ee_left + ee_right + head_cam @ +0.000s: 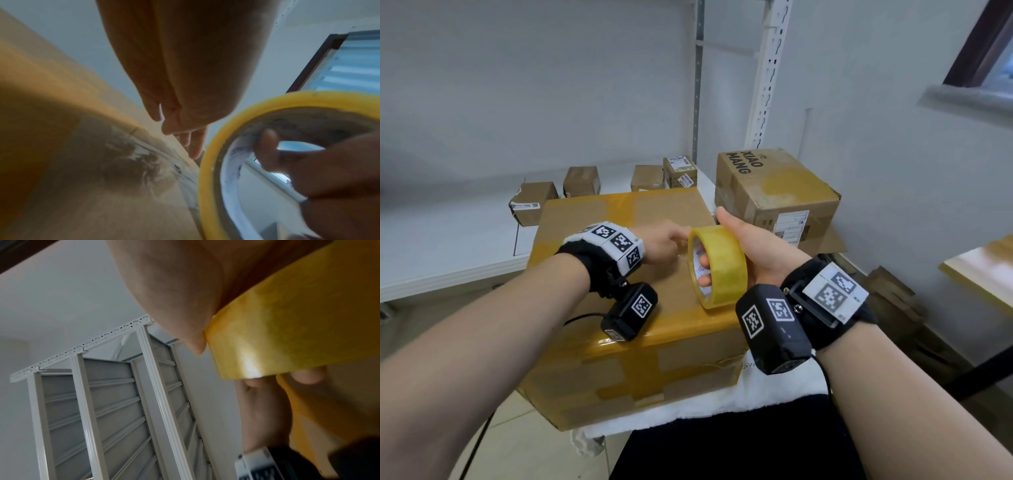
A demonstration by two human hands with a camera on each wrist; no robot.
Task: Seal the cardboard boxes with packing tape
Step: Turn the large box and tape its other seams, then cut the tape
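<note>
Yellow tape roll (717,266), one, gripped through its core by right-hand fingers (704,263); left fingers' state unclear.

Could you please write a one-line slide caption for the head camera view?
Right hand holds a yellow tape roll above a taped cardboard box while the left hand reaches toward it.

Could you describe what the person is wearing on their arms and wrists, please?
Both forearms are bare, with no sleeves. Each wrist carries a black strap with white square-patterned marker tags: left wrist band, right wrist band. A black boxy camera bearing similar tags hangs under each, trailing a thin black cable.
</note>
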